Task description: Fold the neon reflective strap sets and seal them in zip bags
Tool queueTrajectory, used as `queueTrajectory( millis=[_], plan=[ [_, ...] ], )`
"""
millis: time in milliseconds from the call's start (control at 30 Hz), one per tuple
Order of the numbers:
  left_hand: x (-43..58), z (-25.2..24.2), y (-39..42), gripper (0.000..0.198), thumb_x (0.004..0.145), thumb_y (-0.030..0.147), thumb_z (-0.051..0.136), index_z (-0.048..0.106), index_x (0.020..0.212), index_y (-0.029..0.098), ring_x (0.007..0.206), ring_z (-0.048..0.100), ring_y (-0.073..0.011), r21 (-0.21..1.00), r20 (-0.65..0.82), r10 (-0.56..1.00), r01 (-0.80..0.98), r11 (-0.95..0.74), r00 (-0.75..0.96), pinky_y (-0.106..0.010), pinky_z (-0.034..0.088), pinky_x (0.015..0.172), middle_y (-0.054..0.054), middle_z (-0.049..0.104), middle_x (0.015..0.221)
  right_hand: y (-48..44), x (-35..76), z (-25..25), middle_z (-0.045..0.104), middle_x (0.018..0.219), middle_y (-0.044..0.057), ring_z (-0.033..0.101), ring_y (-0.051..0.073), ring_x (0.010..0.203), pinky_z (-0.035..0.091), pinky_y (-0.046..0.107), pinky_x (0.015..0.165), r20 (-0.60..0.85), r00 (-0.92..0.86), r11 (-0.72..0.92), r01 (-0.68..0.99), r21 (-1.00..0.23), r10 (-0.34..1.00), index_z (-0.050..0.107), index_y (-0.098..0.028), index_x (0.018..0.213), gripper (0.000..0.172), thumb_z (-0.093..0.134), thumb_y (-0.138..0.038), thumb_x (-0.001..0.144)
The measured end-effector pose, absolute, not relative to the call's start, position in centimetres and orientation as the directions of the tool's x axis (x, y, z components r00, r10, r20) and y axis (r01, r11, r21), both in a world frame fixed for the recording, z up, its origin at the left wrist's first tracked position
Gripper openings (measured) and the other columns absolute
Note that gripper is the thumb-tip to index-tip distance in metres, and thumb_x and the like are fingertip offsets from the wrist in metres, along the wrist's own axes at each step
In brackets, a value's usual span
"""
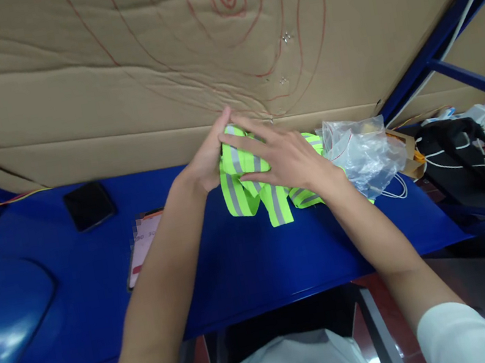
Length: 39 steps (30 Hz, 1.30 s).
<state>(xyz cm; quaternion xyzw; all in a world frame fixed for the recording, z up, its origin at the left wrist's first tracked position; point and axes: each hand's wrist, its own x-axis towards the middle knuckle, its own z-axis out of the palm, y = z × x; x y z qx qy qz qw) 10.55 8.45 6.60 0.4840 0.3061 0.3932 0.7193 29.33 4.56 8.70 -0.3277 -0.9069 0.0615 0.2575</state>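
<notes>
Between my two hands, at the back of the blue table, is a bundle of neon yellow-green reflective strap (232, 194) with a grey stripe along it. My left hand (210, 157) grips the bundle's left side, with its fingers partly hidden behind the strap. My right hand (287, 154) lies over the front and right of the bundle, fingers long and a little blurred, pressing the folds against the left hand. Loops and one loose end hang down below the hands. More of the strap lies under and beyond my right hand, against a clear plastic bag (358, 153).
A black phone-like object (89, 206) and a phone with a lit screen (143, 242) lie left on the blue table (257, 272). Cardboard (154, 97) with red drawn lines stands behind. Black straps and cables (465, 153) lie at right, beside a blue metal frame (420, 74).
</notes>
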Motion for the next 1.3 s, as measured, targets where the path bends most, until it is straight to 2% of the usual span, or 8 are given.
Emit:
queueTrajectory(
  millis=[200, 267, 400, 600, 800, 933, 1133, 1300],
  plan=[
    [10.7, 5.7, 8.4, 0.08, 0.082, 0.091, 0.051, 0.072, 0.121, 0.024, 0.125, 0.067, -0.0452, 0.944, -0.004, 0.839, -0.274, 0.182, 0.544, -0.055, 0.06, 0.097, -0.011, 0.079, 0.107, 5.1, 29.8, 8.6, 0.07, 0.141, 0.001, 0.064, 0.03, 0.133, 0.046, 0.045, 0.119, 0.542, -0.49, 0.731, 0.448, -0.515, 0.683, 0.07, -0.032, 0.136, 0.043, 0.064, -0.052, 0.099],
    [11.3, 4.7, 8.5, 0.081, 0.073, 0.091, 0.064, 0.074, 0.117, 0.024, 0.121, 0.069, -0.0449, 0.946, 0.009, 0.784, -0.259, 0.194, 0.621, -0.054, 0.061, 0.093, -0.013, 0.079, 0.111, 5.3, 30.3, 9.0, 0.074, 0.132, 0.0, 0.066, 0.029, 0.129, 0.048, 0.043, 0.118, 0.566, -0.381, 0.682, 0.382, -0.624, 0.731, 0.075, -0.029, 0.128, 0.041, 0.071, -0.052, 0.094],
    [12.5, 3.3, 8.2, 0.061, 0.061, 0.046, 0.099, 0.076, 0.112, 0.021, 0.113, 0.074, -0.0381, 0.961, 0.014, 0.76, -0.219, 0.17, 0.65, -0.053, 0.059, 0.101, -0.013, 0.079, 0.117, 5.5, 31.4, 9.9, 0.078, 0.107, 0.003, 0.07, 0.032, 0.119, 0.056, 0.045, 0.106, 0.472, -0.237, 0.525, 0.271, -0.807, 0.849, 0.079, -0.022, 0.105, 0.037, 0.079, -0.053, 0.085],
    [12.3, 3.1, 7.9, 0.056, 0.059, 0.02, 0.096, 0.077, 0.112, 0.017, 0.102, 0.078, -0.0375, 0.979, -0.04, 0.732, -0.121, 0.166, 0.68, -0.057, 0.059, 0.099, -0.015, 0.081, 0.107, 6.5, 33.2, 10.2, 0.076, 0.096, 0.003, 0.074, 0.028, 0.106, 0.063, 0.042, 0.087, 0.341, -0.194, 0.363, 0.095, -0.927, 0.92, 0.077, -0.019, 0.096, 0.043, 0.084, -0.057, 0.077],
    [16.0, 2.4, 6.6, 0.049, 0.075, 0.046, 0.084, 0.078, 0.113, 0.016, 0.118, 0.072, -0.0392, 0.81, 0.076, 0.728, -0.468, 0.353, 0.681, -0.055, 0.057, 0.104, -0.016, 0.078, 0.122, 6.7, 33.5, 10.3, 0.072, 0.085, 0.001, 0.073, 0.026, 0.097, 0.063, 0.04, 0.085, 0.43, -0.129, 0.448, 0.2, -0.871, 0.894, 0.075, -0.02, 0.092, 0.041, 0.078, -0.059, 0.083],
    [17.6, 1.9, 5.8, 0.036, 0.074, 0.033, 0.087, 0.077, 0.104, 0.017, 0.101, 0.078, -0.0329, 0.839, -0.003, 0.796, -0.431, 0.332, 0.605, -0.051, 0.061, 0.098, -0.013, 0.08, 0.115, 6.7, 34.1, 10.4, 0.073, 0.083, 0.003, 0.073, 0.027, 0.098, 0.062, 0.042, 0.088, 0.439, -0.16, 0.467, 0.289, -0.836, 0.884, 0.076, -0.019, 0.091, 0.041, 0.076, -0.06, 0.085],
    [15.3, 2.6, 7.0, 0.035, 0.068, 0.019, 0.092, 0.078, 0.1, 0.016, 0.097, 0.077, -0.0316, 0.902, -0.028, 0.821, -0.34, 0.268, 0.571, -0.05, 0.058, 0.1, -0.01, 0.082, 0.099, 6.7, 33.3, 9.8, 0.073, 0.134, 0.001, 0.062, 0.03, 0.135, 0.043, 0.045, 0.124, 0.552, -0.387, 0.674, 0.427, -0.603, 0.739, 0.074, -0.031, 0.128, 0.042, 0.075, -0.051, 0.091],
    [13.5, 4.6, 7.3, 0.025, 0.073, 0.021, 0.083, 0.076, 0.096, 0.015, 0.092, 0.076, -0.0275, 0.859, 0.058, 0.821, -0.448, 0.249, 0.567, -0.039, 0.06, 0.089, -0.005, 0.079, 0.093, 7.4, 32.1, 8.5, 0.062, 0.15, -0.006, 0.055, 0.028, 0.144, 0.041, 0.048, 0.127, 0.579, -0.525, 0.778, 0.49, -0.394, 0.624, 0.063, -0.036, 0.144, 0.044, 0.058, -0.047, 0.101]
  ],
)
